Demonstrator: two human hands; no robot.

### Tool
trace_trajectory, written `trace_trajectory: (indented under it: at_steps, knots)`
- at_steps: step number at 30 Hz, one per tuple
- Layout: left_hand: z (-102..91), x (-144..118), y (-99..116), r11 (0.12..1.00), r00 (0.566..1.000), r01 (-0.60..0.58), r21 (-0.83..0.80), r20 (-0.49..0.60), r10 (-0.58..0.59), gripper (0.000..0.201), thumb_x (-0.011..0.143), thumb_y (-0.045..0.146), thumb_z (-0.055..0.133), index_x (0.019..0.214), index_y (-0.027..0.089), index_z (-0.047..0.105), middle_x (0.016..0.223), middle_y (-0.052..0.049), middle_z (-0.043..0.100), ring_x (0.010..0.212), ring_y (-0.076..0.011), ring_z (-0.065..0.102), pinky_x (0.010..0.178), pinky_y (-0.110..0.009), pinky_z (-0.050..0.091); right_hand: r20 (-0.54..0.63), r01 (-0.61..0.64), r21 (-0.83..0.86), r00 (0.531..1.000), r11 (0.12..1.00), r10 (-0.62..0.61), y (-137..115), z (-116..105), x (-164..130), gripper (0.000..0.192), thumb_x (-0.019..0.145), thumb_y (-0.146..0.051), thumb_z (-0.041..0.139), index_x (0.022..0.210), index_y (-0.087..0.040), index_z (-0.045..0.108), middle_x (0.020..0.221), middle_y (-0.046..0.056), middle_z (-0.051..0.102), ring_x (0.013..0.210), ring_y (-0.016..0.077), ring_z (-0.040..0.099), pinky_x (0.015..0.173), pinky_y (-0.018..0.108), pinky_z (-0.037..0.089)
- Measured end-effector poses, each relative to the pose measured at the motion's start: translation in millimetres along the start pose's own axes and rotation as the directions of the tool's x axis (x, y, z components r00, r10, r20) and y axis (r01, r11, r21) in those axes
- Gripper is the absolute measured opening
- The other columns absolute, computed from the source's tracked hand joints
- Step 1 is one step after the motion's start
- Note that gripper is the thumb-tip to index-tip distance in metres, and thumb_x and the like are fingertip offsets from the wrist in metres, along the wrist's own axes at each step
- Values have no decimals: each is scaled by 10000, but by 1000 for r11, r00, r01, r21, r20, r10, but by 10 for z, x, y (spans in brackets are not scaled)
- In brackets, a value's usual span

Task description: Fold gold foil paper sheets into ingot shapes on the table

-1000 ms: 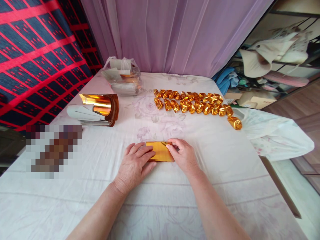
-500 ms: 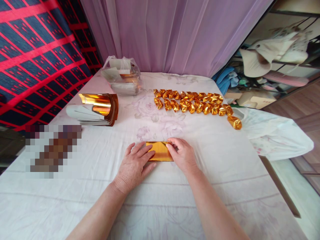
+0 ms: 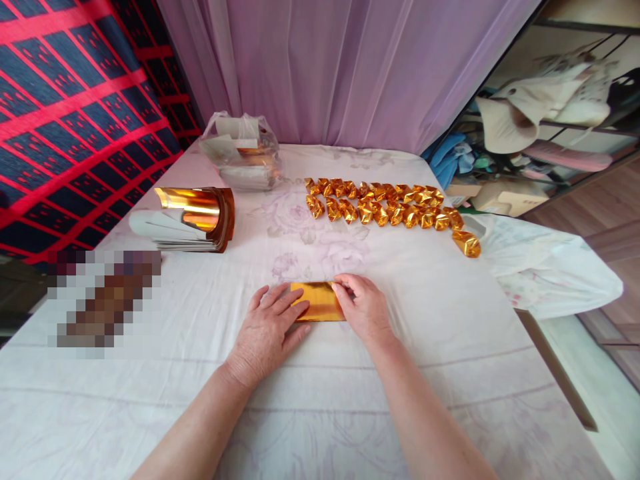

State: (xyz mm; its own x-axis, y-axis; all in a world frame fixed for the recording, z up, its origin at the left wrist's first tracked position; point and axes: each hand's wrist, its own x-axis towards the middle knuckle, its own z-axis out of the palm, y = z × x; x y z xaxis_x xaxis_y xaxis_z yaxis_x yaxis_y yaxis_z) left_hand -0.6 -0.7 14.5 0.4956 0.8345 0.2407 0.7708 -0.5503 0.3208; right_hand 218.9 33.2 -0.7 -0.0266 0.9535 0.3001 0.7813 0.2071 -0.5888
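In the head view, a folded gold foil sheet (image 3: 318, 301) lay flat on the white-clothed bench (image 3: 450, 347). The left hand (image 3: 266, 331) pressed flat, fingers spread, hiding its left end; the right hand (image 3: 366, 308) pinched its right edge, covering it.

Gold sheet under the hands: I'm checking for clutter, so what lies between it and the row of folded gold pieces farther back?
Nothing but bare white cloth with a faint floral print lies between the gold sheet and the folded gold pieces, as the head view shows.

Head camera, looking forward-down, close over table (image 3: 450, 320).
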Motion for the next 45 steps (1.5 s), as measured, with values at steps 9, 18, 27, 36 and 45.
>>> trace_trajectory:
  at_steps: [9, 18, 27, 36, 45]
  knots:
    - [1, 16, 7, 1000, 1000, 23, -5, -3, -23, 299, 921, 383, 598, 1176, 251, 683, 1302, -64, 664, 1295, -329, 502, 1087, -581, 333, -104, -24, 47, 994, 999, 29, 27, 19, 0, 236, 913, -318, 486, 973, -215, 690, 916, 76, 735, 786, 193, 664, 760, 310, 525]
    - [10, 34, -6, 1000, 1000, 13, -3, -21, -13, 284, 901, 362, 626, 1149, 240, 695, 1278, -67, 677, 1261, -334, 528, 1066, -590, 351, -168, 120, 108, 981, 987, -101, -76, -86, -50, 220, 932, -303, 468, 924, -225, 674, 851, 49, 739, 738, 170, 675, 740, 287, 538]
    - [38, 70, -25, 1000, 999, 9, -9, -45, -10, 263, 882, 358, 643, 1111, 249, 714, 1259, -60, 689, 1216, -324, 568, 1036, -560, 391, 18, 90, 64, 996, 994, -91, -97, -26, -278, 191, 879, -246, 529, 958, -246, 702, 893, 36, 763, 805, 184, 714, 775, 295, 547]
    - [42, 87, -35, 1000, 998, -6, -18, -65, 5, 256, 885, 364, 637, 1098, 257, 730, 1246, -48, 695, 1207, -305, 571, 1027, -530, 408, 16, 64, -26, 998, 998, -64, -127, 43, -298, 122, 817, -206, 623, 915, -218, 695, 816, 26, 714, 713, 167, 663, 711, 284, 516]
    - [86, 92, -62, 1000, 998, -1, -13, -69, 0, 273, 900, 388, 612, 1124, 282, 727, 1252, -53, 692, 1219, -291, 569, 1042, -521, 393, 39, 99, -50, 994, 994, -97, -119, 59, -312, 111, 818, -185, 654, 921, -213, 685, 862, 29, 693, 771, 163, 652, 751, 282, 504]
